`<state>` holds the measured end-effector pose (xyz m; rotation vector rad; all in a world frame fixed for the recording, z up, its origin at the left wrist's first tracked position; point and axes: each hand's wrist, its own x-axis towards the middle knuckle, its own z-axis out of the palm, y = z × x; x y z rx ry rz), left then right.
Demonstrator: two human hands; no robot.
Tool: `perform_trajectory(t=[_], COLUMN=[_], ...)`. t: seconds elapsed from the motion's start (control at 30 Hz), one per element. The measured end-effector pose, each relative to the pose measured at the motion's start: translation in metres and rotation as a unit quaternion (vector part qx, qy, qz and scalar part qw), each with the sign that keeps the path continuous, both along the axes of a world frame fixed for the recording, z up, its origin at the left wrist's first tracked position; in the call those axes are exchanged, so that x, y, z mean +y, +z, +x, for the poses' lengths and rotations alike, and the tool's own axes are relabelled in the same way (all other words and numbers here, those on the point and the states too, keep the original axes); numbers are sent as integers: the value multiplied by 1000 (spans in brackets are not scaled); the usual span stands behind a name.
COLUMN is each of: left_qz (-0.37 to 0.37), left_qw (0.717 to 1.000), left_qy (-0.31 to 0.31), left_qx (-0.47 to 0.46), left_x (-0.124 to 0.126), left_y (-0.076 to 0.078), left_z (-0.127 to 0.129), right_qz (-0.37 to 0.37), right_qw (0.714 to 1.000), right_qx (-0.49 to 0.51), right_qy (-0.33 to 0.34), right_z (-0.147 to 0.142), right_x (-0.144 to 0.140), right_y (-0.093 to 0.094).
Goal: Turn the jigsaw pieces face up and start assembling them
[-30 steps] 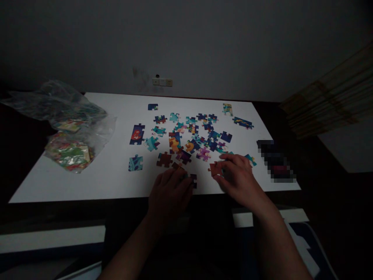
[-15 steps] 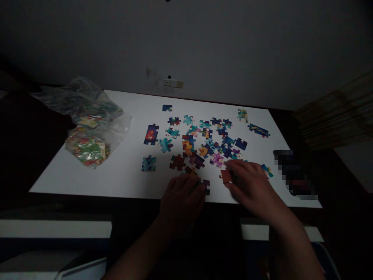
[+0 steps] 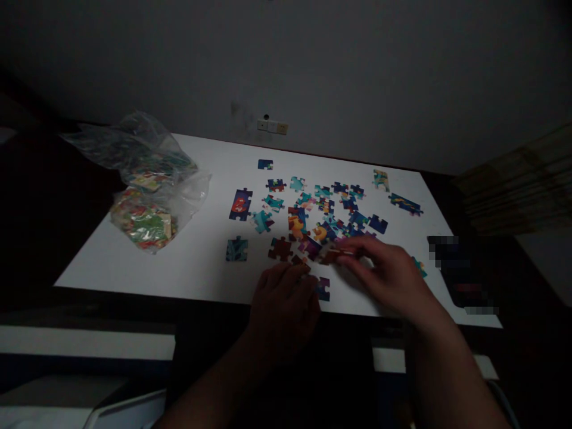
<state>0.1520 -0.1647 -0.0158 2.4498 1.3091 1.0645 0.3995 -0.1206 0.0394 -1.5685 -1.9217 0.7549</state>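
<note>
My right hand [image 3: 391, 277] pinches a reddish-brown puzzle piece [image 3: 331, 254] between thumb and fingers, tilted up from the table. My left hand [image 3: 286, 298] lies at the near edge with its fingers slightly bent over the tabletop; what is under them is hidden. Beside its fingertips is a purple puzzle piece [image 3: 323, 289]. Just beyond lie a dark red puzzle piece [image 3: 280, 249] and a purple-brown puzzle piece [image 3: 309, 246]. An orange-and-blue puzzle piece [image 3: 297, 223] sits farther back among several scattered blue, teal and pink pieces.
Clear plastic bags [image 3: 145, 217] of colourful pieces lie at the left of the white table [image 3: 196, 268]. A dark, partly pixelated object [image 3: 462, 274] rests at the right edge. Joined blue pieces [image 3: 406, 204] lie at the back right. A wall with sockets [image 3: 272, 126] stands behind.
My right hand has lifted the reddish-brown piece and brought it left, toward the pieces by my left hand. My left hand stays in about the same place. The view has shifted slightly.
</note>
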Motion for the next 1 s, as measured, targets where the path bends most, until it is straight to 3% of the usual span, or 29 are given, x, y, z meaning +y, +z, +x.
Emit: perform_trajectory(t=[0.1,0.2,0.27,0.5,0.7,1.0], left_qz=[-9,-26,-46,-103,-118,-110], left_qw=[998,991,986,977,973,975], left_qy=[36,68,72,58,49,28], left_qx=[49,109,142,180,195,189], left_x=[11,23,28,33,35,36], left_y=[8,9,8,7,7,6], left_z=[-9,-16,-18,-15,-13,-11], right_qz=[-12,-26,-12,65,46,-1], right_qw=[996,994,992,986,962,976], right_qx=[55,-25,-80,-154,-268,-217], right_qy=[74,99,100,8,41,9], right_z=[-41,-74,-83,-54,-54,-58], right_x=[61,104,114,103,94,87], right_y=[-6,-11,-11,-9,-19,-19])
